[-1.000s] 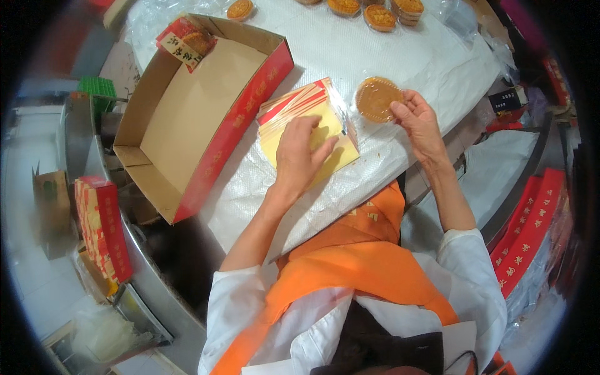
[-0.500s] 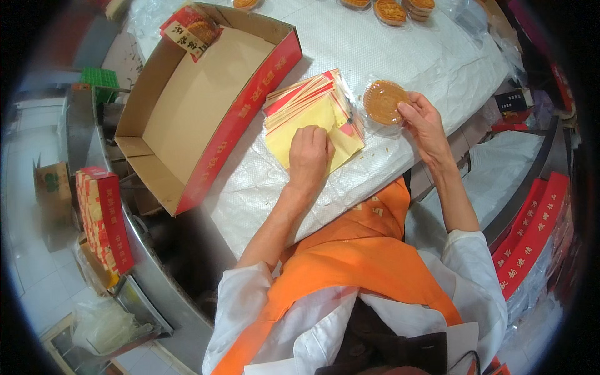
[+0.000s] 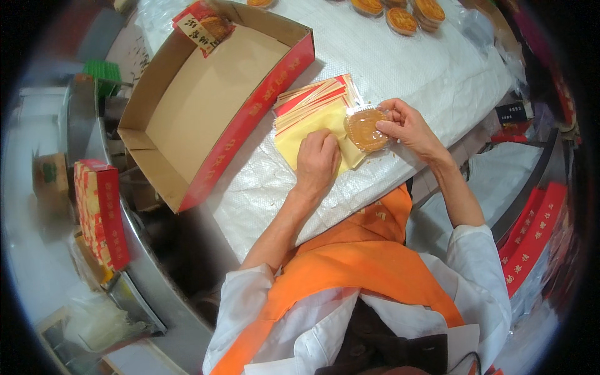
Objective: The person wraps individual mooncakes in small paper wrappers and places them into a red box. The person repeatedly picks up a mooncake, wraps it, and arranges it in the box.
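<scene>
My right hand (image 3: pixel 409 130) grips the edge of a round brown mooncake (image 3: pixel 364 130) in a clear ridged plastic tray. The mooncake is over the right end of a stack of flat packaging bags (image 3: pixel 312 103), yellow on top with red and cream edges. My left hand (image 3: pixel 319 160) is closed at the top yellow bag (image 3: pixel 289 142), with its fingers curled at the bag's right part. Whatever lies between those fingertips is hidden. Just left of the stack stands an open cardboard box (image 3: pixel 250 119) with red outer walls, holding a wrapped mooncake (image 3: pixel 207 31) in its far corner.
Several mooncakes in clear trays (image 3: pixel 401 22) sit at the table's far side. White woven sheeting (image 3: pixel 250 215) covers the table. A red and gold box (image 3: pixel 100 212) stands at the left, and red printed strips (image 3: pixel 531 240) lie at the right.
My right hand has brought the mooncake leftward and slightly down, from beside the stack to over its right end. My left hand has stayed at the yellow bag. The view has shifted slightly.
</scene>
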### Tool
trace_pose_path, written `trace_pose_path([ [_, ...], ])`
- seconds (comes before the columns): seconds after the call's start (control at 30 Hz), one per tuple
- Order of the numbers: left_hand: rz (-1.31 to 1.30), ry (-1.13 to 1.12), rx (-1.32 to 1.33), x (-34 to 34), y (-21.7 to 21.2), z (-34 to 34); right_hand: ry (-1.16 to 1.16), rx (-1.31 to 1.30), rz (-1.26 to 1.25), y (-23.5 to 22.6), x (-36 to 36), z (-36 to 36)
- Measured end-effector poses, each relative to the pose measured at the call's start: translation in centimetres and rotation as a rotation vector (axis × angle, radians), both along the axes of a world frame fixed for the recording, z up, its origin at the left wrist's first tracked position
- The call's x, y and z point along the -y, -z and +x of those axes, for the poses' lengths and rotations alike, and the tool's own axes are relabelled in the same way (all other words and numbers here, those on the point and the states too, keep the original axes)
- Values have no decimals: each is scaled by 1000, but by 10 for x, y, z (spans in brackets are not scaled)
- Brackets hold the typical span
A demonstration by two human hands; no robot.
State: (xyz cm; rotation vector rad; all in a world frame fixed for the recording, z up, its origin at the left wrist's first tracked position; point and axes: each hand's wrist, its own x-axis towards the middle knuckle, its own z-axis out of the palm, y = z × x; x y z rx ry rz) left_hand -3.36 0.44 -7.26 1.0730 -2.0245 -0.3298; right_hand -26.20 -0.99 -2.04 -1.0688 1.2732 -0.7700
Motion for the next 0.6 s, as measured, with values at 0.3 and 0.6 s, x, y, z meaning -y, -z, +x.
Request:
trace_pose_path([
  [0.3,-8,98,-105,6,-20,1,28,68,35,3,1,13],
  [0.6,35,262,-311,11,-56,9,-143,-117,-247,-37,-35,40],
])
